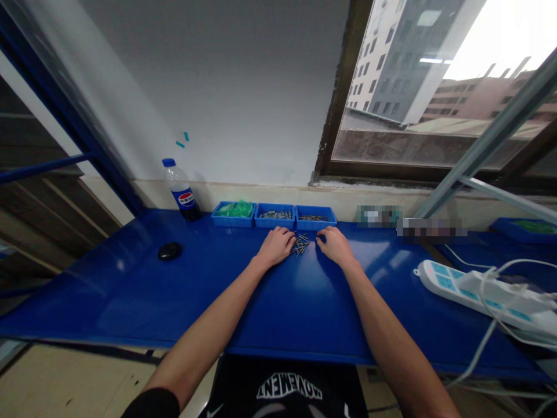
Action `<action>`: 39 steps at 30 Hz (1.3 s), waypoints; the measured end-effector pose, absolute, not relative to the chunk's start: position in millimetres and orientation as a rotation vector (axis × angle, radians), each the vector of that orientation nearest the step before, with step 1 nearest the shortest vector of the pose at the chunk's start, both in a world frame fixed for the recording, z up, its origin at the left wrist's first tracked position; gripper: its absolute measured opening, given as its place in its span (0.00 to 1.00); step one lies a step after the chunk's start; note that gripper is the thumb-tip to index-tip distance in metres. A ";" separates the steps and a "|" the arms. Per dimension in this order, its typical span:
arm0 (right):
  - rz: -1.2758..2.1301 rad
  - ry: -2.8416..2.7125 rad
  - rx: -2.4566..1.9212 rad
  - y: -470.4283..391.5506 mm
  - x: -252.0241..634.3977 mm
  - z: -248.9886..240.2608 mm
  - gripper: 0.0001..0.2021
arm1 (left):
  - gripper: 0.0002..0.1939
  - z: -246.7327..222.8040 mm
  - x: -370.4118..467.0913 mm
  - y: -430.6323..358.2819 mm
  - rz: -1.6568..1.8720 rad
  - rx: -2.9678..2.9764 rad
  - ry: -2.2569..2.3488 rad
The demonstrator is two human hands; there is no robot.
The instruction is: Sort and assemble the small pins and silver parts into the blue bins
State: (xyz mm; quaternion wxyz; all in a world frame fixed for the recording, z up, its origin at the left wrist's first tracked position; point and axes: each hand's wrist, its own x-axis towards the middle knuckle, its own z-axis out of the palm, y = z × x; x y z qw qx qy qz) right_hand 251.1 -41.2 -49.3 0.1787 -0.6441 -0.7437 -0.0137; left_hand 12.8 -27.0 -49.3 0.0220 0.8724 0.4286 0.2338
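Observation:
A small loose pile of thin metal screws or nails [300, 244] lies on the blue tabletop in front of the bins. Against the pile's left side rests my left hand [277, 246], its fingers curled together. What it may hold is hidden under the fingers. To the right of the pile, a small gap away, my right hand [334, 244] has its thumb and fingers bent close together; anything between them is too small to make out. Just behind the hands stand a blue bin of dark screw-like pieces [328, 224] and a blue bin of grey metal pieces [261, 223].
A blue bin with green plastic bags [221, 222] continues the row leftward. Farther left are a Pepsi bottle [183, 194] and a black mouse-like object [169, 251]. A white power strip [470, 293] with cables lies on the right, below a metal frame [491, 136].

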 end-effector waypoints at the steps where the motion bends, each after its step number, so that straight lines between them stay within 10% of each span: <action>1: -0.030 -2.073 -1.834 -41.1 252.1 -49.5 0.12 | 0.18 -50.1 11.4 -26.8 0.749 2.699 1.316; 28: 0.116 -2.242 -1.824 -31.5 251.8 -54.0 0.13 | 0.20 -44.6 16.0 -39.7 0.795 2.720 1.246; 39: 0.938 -1.491 -1.269 -33.0 231.2 -43.6 0.22 | 0.18 -48.7 16.4 -36.9 0.849 2.694 1.157</action>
